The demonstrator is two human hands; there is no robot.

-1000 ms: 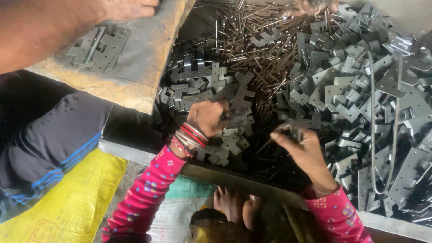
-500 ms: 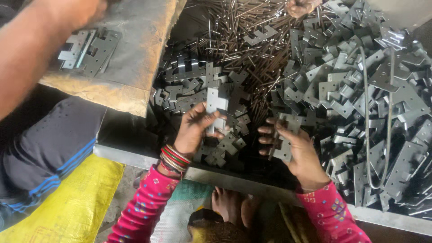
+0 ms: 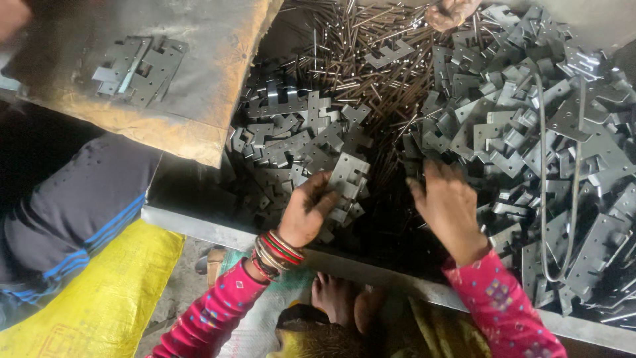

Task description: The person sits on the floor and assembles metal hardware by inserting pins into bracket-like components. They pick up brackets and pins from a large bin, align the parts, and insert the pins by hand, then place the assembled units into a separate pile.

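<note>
My left hand (image 3: 306,209), with red and gold bangles at the wrist, grips a grey notched metal hinge plate (image 3: 350,176) at the near edge of a heap of like plates (image 3: 291,136). My right hand (image 3: 450,205) lies palm down on the dark floor of the bin beside the bigger pile of hinge plates (image 3: 530,126) on the right; its fingers are spread over the parts, and I cannot tell whether it holds one. A mass of thin metal pins (image 3: 358,59) fills the far middle.
A metal rim (image 3: 199,229) bounds the bin's near side. A worn board (image 3: 199,86) at top left carries several assembled hinges (image 3: 136,69). Another person's hand (image 3: 450,12) reaches in at the top; a clothed knee (image 3: 79,205) and yellow sack (image 3: 99,298) are left. A wire loop (image 3: 556,199) lies right.
My left hand has closed on a hinge plate and lifted it slightly. My right hand has moved right and down onto the bin floor by the larger pile.
</note>
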